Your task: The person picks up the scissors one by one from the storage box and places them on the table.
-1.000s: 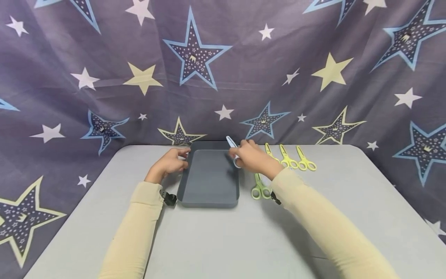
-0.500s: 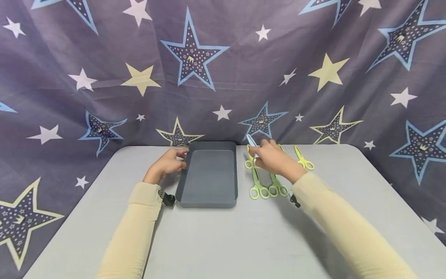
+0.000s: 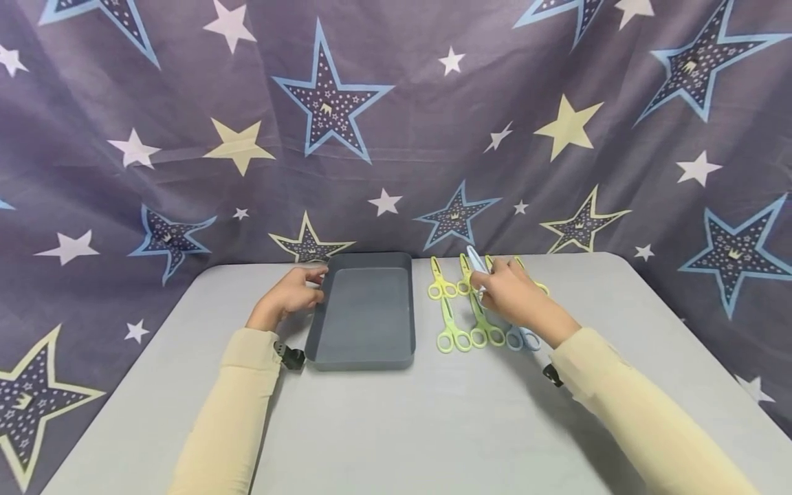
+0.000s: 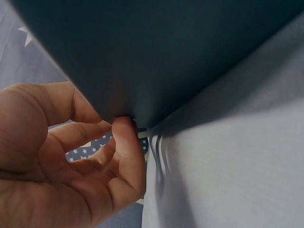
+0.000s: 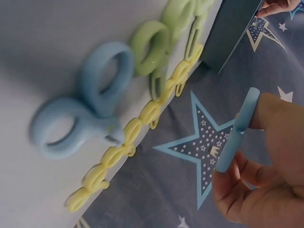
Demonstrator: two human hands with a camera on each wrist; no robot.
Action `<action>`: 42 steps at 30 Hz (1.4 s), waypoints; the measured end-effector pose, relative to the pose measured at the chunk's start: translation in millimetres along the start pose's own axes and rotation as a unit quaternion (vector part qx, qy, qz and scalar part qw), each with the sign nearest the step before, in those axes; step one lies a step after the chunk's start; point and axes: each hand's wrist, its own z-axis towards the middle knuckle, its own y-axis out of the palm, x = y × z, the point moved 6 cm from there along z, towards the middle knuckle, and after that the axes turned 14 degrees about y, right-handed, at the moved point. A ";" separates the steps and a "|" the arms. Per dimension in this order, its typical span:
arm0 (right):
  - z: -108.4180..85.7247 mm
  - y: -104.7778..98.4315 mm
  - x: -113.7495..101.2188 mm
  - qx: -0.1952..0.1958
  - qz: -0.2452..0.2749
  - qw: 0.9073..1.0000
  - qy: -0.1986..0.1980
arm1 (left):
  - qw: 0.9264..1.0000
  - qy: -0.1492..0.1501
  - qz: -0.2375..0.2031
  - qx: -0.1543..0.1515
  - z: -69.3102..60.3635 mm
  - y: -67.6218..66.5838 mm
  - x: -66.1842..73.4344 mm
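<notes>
My left hand (image 3: 287, 297) is at the far left side of the grey tray (image 3: 365, 361), gripping its wall near the corner; in the left wrist view the thumb (image 4: 126, 142) presses the wall and the index finger passes behind the edge. Light blue scissors (image 3: 475, 258) are in my right hand (image 3: 510, 292), pinched at the handles and raised over the scissors on the table. The right wrist view shows these handles (image 5: 237, 130) edge-on. Below lie green scissors (image 3: 454, 337), a second green pair (image 3: 487, 333) and another blue pair (image 3: 522, 338), its blades hidden by my hand.
Yellow scissors (image 3: 442, 282) form a back row with several others, some partly covered by my right hand. The white table (image 3: 383, 433) ends at a star-patterned curtain (image 3: 371, 124). No items show inside the tray.
My right hand has carried the blue scissors rightward from above the tray's right edge to above the rows of scissors. The left hand stays at the tray. The view has shifted slightly.
</notes>
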 end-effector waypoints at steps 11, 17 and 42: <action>-29.2 1.5 30.1 -0.001 -0.003 0.999 0.036 | 1.000 0.003 -0.005 0.002 1.1 1.3 -1.5; -42.1 1.8 44.6 -0.017 -0.003 0.998 0.060 | 1.000 0.003 0.001 0.004 0.0 -0.3 -1.1; -82.4 12.1 79.5 -0.045 -0.004 0.995 0.085 | 1.000 0.001 0.001 0.004 1.7 -0.5 -4.2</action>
